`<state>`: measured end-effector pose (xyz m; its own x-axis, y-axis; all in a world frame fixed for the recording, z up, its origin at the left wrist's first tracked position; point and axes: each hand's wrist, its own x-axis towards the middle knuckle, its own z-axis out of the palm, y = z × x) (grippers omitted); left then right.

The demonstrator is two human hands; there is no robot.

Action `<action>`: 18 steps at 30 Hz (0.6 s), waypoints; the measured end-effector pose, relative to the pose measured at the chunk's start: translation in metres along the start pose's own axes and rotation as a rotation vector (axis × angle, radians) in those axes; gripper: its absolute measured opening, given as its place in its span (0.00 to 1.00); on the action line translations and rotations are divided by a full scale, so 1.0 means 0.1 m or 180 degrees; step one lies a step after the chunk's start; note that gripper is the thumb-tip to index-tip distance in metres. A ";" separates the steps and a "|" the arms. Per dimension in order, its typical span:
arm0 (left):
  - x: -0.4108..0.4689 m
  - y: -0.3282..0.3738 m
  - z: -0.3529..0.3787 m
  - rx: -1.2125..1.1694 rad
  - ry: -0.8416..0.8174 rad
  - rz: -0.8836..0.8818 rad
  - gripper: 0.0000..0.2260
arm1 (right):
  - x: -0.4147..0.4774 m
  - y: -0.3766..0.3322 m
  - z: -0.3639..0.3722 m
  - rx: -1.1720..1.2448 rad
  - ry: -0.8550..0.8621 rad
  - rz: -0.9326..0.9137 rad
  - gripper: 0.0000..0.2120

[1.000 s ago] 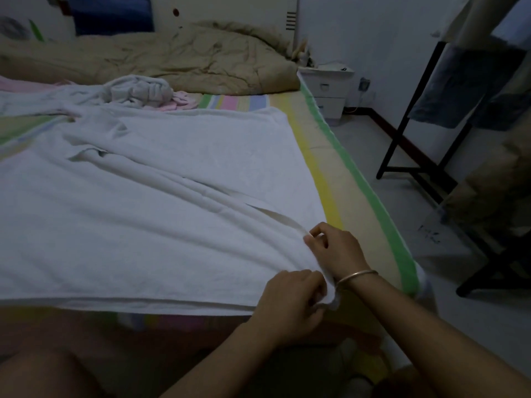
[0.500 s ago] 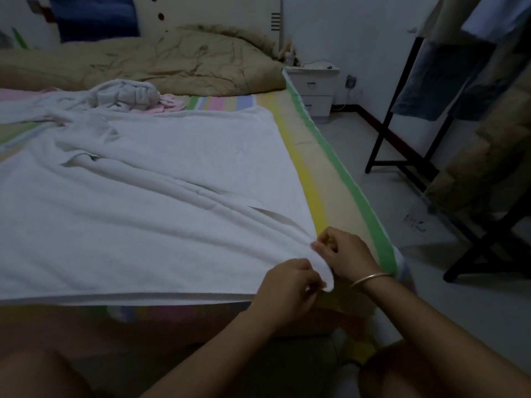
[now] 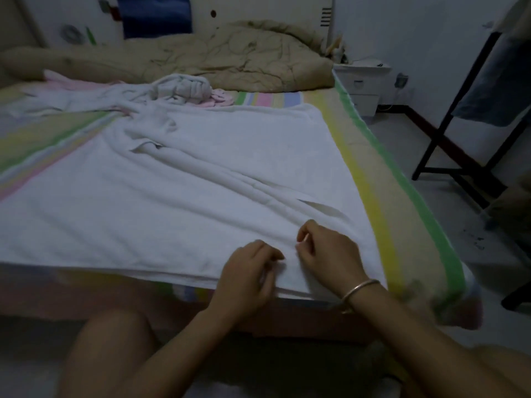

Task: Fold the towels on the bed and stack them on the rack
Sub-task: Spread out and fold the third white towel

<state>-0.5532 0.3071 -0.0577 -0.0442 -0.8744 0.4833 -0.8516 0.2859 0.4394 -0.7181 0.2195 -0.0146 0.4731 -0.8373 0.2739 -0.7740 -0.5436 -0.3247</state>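
Two hands meet at the near edge of the white towel (image 3: 201,202) on the bed (image 3: 373,179): the left hand (image 3: 247,278) has its fingers curled round that edge, while the right hand (image 3: 327,254) has its fingers pinching the cloth.

The bed (image 3: 396,196) is covered by a sheet (image 3: 40,145) striped in pale green, yellow, pink and blue. A large white towel (image 3: 172,211) is spread across its near half, reaching the near edge, with a long creased ridge running diagonally from the far left toward the near right corner. Just beyond it lies a bunched towel (image 3: 181,89), with a small pink cloth (image 3: 218,99) touching its right side. A crumpled tan quilt (image 3: 230,58) fills the head of the bed.
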 end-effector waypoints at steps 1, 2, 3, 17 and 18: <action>-0.05 -0.18 -0.11 0.0141 0.0117 -0.0149 0.11 | 0.00 -0.18 0.07 0.0106 -0.0043 -0.0255 0.05; -0.14 -0.41 -0.27 0.0304 0.0225 -0.0287 0.11 | 0.04 -0.41 0.18 0.0226 -0.0130 -0.0504 0.05; -0.20 -0.57 -0.40 0.0443 0.0268 -0.0379 0.10 | 0.06 -0.57 0.25 0.0319 -0.0233 -0.0688 0.05; -0.95 -1.71 -1.59 0.1793 0.0376 -0.0220 0.08 | 0.17 -1.18 0.82 0.0006 0.0089 -0.2269 0.03; -0.95 -1.74 -1.62 0.1818 0.0395 -0.0262 0.07 | 0.16 -1.16 0.81 0.0092 -0.0033 -0.2342 0.03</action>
<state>-0.3166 0.4037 -0.0574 0.0661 -0.8224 0.5651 -0.9975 -0.0675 0.0184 -0.5867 0.2644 -0.0461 0.8700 -0.2558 0.4216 -0.2434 -0.9663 -0.0839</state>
